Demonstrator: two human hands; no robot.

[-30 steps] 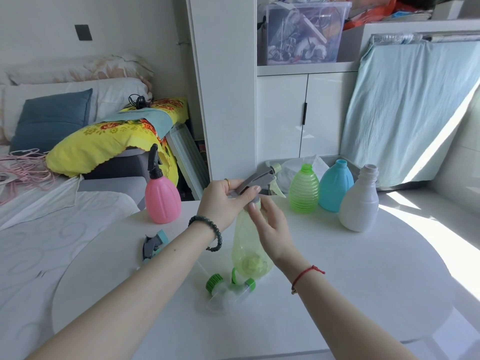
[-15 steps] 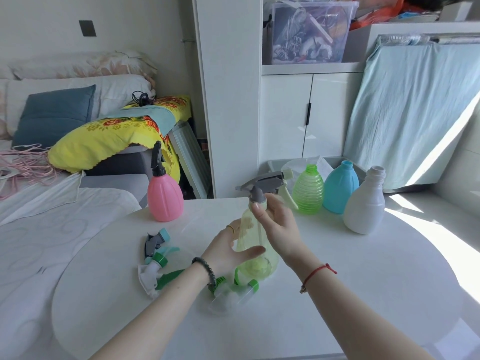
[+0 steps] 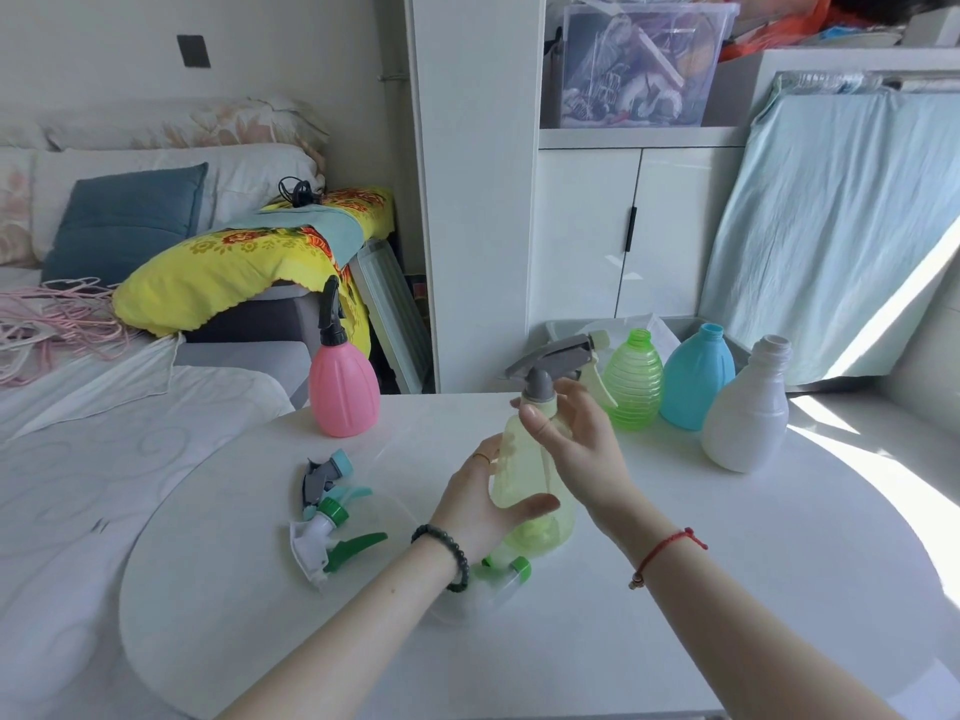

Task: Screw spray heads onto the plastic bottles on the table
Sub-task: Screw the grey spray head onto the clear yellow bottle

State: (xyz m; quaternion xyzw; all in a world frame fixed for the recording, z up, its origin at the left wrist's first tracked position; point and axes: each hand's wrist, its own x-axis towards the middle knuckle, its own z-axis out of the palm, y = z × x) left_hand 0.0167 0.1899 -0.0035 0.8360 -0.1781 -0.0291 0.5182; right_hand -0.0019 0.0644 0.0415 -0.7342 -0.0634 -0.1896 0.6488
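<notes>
A pale yellow-green bottle (image 3: 524, 475) stands at the table's middle with a grey spray head (image 3: 553, 361) on its neck. My left hand (image 3: 480, 506) grips the bottle's lower body, thumb across the front. My right hand (image 3: 576, 444) holds the bottle's shoulder just under the grey collar. A pink bottle (image 3: 343, 389) with a black spray head stands at the back left. Three uncapped bottles stand at the back right: ribbed green (image 3: 634, 387), blue (image 3: 696, 379) and white (image 3: 745, 413). Loose spray heads lie to the left: grey-teal (image 3: 324, 472), white-green (image 3: 330, 545), and another green-collared one (image 3: 501, 576) below the bottle.
The round white table (image 3: 727, 589) has sunlight across its right side. A bed with a yellow pillow (image 3: 234, 262) lies to the left. A white cabinet (image 3: 623, 231) and a grey bin (image 3: 566, 328) stand behind the bottles.
My left hand left the grey spray head and dropped to the bottle's lower body. My right hand stayed at the neck. The loose heads on the left came into view.
</notes>
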